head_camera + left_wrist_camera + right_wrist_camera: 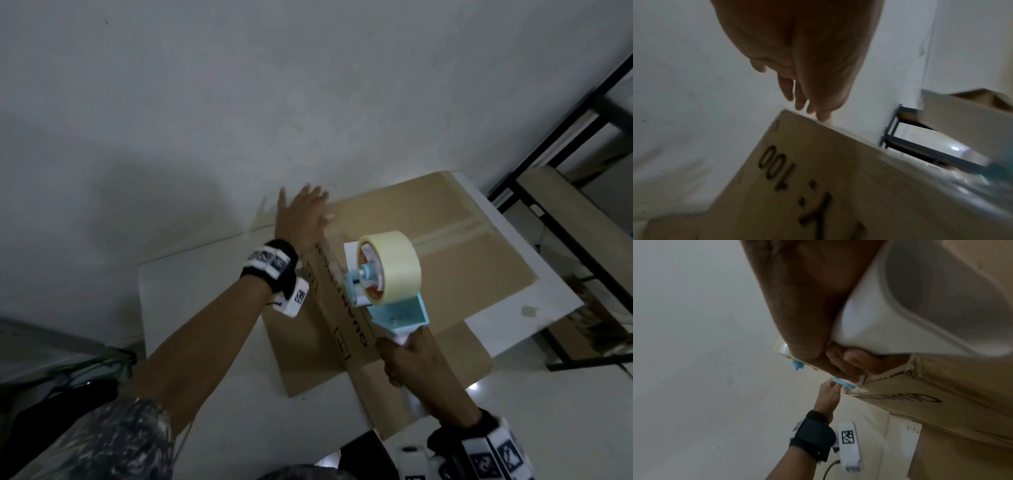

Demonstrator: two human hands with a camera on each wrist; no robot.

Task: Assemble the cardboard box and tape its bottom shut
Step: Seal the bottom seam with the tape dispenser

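Observation:
A brown cardboard box [445, 260] stands on the white table [191, 294] with its flat closed face up and a taped seam running across it. My left hand [301, 216] hovers with straight fingers at the box's far left corner [789, 116]; contact there is not clear. My right hand [407, 356] grips the white handle [890, 313] of a blue tape dispenser [397, 308] carrying a roll of pale tape [394, 263]. The dispenser sits over the box's near left edge, next to the printed side panel [342, 315].
A grey wall [239, 85] rises right behind the table. A black metal shelf frame [561, 219] with a board on it stands at the right. Cables [96, 366] lie off the table's left edge.

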